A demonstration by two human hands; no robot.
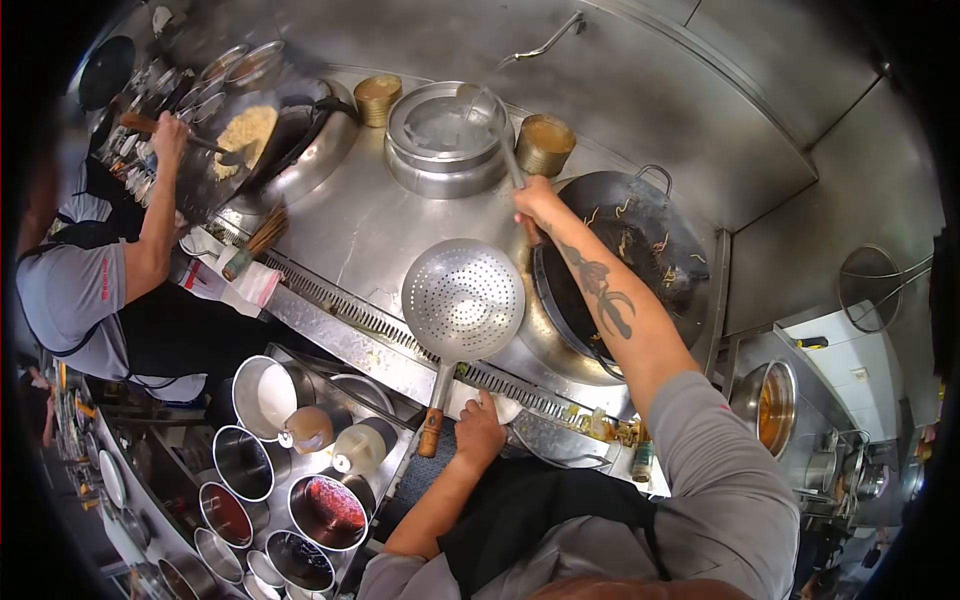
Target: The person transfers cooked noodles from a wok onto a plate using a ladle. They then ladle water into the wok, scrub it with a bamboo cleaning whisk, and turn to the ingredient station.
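My right hand [538,203] is closed around the handle of a metal ladle [503,130], whose bowl is over the round metal water pot [447,125] at the back. Below it, a perforated strainer [463,298] rests on the steel counter, its wooden handle [431,430] pointing toward me. Near that handle is my left hand [480,430], beside a pale cloth at the counter's front edge; what its fingers touch is unclear. A dark wok [660,250] with food scraps in it sits to the right, partly behind my right forearm.
At left a co-worker [80,300] holds a wok of yellow food [245,140]. Two tins [378,100] [545,145] flank the water pot. Several sauce containers [328,510] stand lower left. A faucet [545,42] is on the back wall, a bamboo brush [262,235] at left.
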